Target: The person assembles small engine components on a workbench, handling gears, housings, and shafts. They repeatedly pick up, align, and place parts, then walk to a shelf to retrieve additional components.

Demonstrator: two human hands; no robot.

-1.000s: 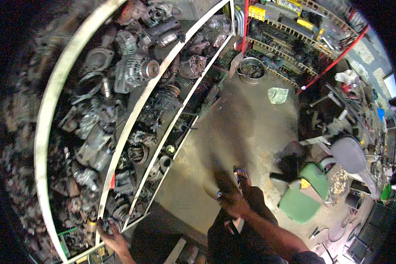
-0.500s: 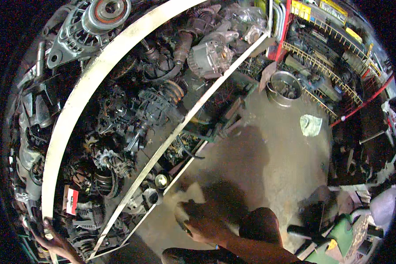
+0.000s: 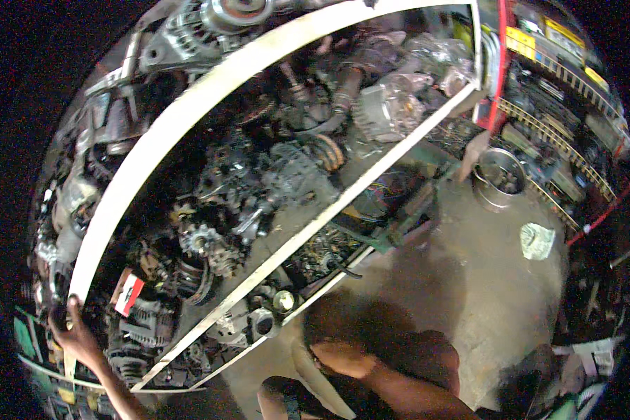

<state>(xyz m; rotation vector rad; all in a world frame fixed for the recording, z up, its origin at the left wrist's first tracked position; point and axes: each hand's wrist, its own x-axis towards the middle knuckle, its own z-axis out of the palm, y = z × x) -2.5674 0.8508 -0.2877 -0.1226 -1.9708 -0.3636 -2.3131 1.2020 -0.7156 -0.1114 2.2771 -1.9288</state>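
- Left hand (image 3: 77, 336), lower left of frame, has slid along and now clasps the white shelf rail (image 3: 189, 133).
- Right hand (image 3: 343, 358), bottom centre, hangs released and empty, having dropped lower.
- Alternators (image 3: 287, 175) crowd the shelf, now closer in view.

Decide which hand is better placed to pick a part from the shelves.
Probably the left hand: it grips the white metal shelf frame beside the grey alternators; the right hand hangs away over the floor.

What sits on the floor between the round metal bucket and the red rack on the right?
In the head view, a crumpled pale rag lies on the bare concrete floor, just below the metal bucket and left of the red rack.
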